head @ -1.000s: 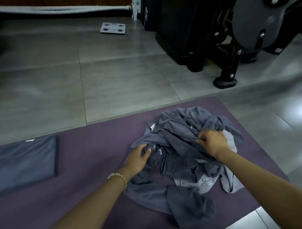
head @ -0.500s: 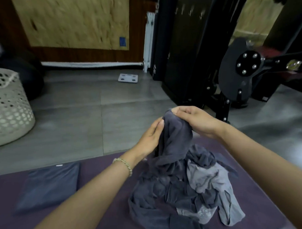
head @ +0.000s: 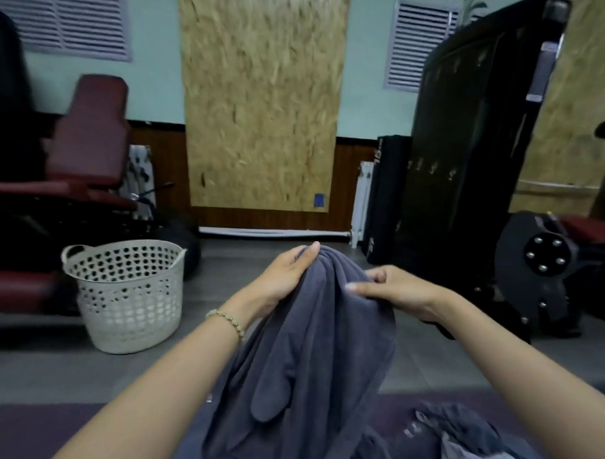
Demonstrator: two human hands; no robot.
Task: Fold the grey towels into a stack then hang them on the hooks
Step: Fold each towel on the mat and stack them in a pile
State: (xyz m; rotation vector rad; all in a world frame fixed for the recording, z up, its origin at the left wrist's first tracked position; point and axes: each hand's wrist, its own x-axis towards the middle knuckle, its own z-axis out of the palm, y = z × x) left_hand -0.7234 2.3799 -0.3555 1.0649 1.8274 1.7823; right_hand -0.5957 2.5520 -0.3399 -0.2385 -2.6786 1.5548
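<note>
Left fingers [head: 308, 255] are laid nearly straight up the left side of a grey towel [head: 310, 349], tips at its peak. The thumb is hidden behind the cloth, so a pinch cannot be confirmed. Right fingers [head: 378, 275] are curled behind a fold just right of the peak, and the thumb is pressed across its near face: the fold is pinched.

The left hand [head: 282, 283] and right hand [head: 398, 292] are held close together, with only the bunched top of the towel between them. A beaded bracelet [head: 227, 321] is worn on the left wrist.

The towel is held up clear of the floor [head: 49, 368] at its top and hangs in long folds between the forearms. Its lower end is cut off by the frame, so contact with the mat [head: 30, 429] cannot be judged.

A pile [head: 458, 440] of crumpled grey towels is seen on the mat, toward its right side and just inside its far edge. Motion blur is noted throughout.

Beyond the mat's far left edge, a white perforated basket [head: 127, 298] stands upright on the floor. A maroon padded seat [head: 88, 132] is set behind it. A chipboard panel [head: 261, 97] is fixed to the far wall. At right, a tall black cabinet [head: 469, 115] carries a row of small hooks [head: 433, 167], well apart from the towel. A black machine [head: 540, 254] with a bolted disc stands beside it.
</note>
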